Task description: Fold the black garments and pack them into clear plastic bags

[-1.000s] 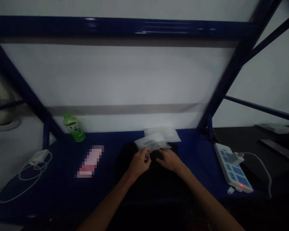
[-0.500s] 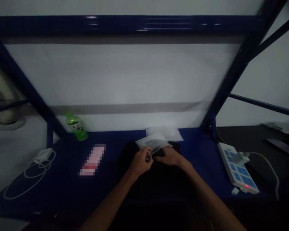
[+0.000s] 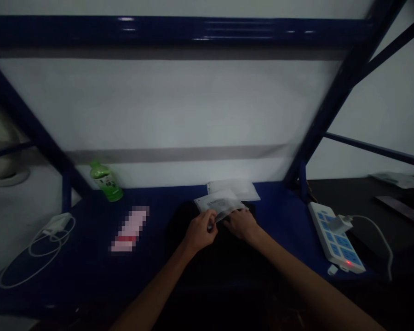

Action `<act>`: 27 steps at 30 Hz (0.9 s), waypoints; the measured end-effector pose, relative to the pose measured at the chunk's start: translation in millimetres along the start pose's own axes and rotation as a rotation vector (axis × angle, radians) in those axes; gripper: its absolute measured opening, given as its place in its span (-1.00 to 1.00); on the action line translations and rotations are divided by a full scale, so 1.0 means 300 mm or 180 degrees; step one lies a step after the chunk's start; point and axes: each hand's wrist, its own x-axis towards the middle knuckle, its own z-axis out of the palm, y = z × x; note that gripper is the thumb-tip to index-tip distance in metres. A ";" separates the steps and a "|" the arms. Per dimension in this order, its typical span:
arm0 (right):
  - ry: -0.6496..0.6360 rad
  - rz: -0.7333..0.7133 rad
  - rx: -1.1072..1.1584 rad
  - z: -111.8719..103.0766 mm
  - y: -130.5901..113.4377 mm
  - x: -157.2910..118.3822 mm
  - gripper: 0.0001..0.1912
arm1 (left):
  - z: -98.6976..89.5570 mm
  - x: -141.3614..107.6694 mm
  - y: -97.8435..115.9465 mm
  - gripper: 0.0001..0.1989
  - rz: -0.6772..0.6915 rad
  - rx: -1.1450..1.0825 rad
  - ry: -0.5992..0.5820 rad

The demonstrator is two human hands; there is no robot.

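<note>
A white translucent plastic bag (image 3: 221, 202) with dark print lies tilted over a black, soft-looking item (image 3: 181, 220) whose kind is too dark to tell. My left hand (image 3: 202, 230) is closed in a pinch at the near edge of this bag. Beside it, my right hand (image 3: 243, 223) has its fingers curled at the bag's near right edge, against the black item. Whatever those fingers grip is hidden. Just behind lies a second white plastic bag (image 3: 241, 189), flat and untouched.
On the blue tabletop (image 3: 89, 262) stand a green drink bottle (image 3: 106, 182) and, nearer, a blurred pink item (image 3: 130, 229). A white cable with charger (image 3: 57, 224) lies far left. At right is a power strip (image 3: 336, 239) with a plugged-in adapter (image 3: 341, 224). Blue frame bars (image 3: 179, 30) cross above.
My right hand has drawn its thumb in, and its fingers have curled more. The left hand keeps its pinch on the bag. The whole view has shifted slightly.
</note>
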 end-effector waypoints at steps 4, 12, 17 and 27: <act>0.0148 0.0243 -0.0014 -0.011 -0.059 0.034 -0.52 | -0.002 0.000 -0.001 -0.69 0.0018 -0.0043 0.0017; 0.0324 -0.0053 0.0284 0.026 -0.011 -0.012 -0.33 | 0.013 -0.002 -0.026 -0.75 -0.0306 -0.0110 0.0407; 0.0103 -0.0861 0.0471 0.027 0.091 -0.049 -0.25 | 0.004 0.006 -0.017 -0.78 -0.0385 -0.0055 0.0501; 0.0275 0.0022 -0.0026 0.036 -0.035 0.028 -0.65 | 0.010 -0.006 -0.026 -0.71 -0.0266 -0.0183 0.0334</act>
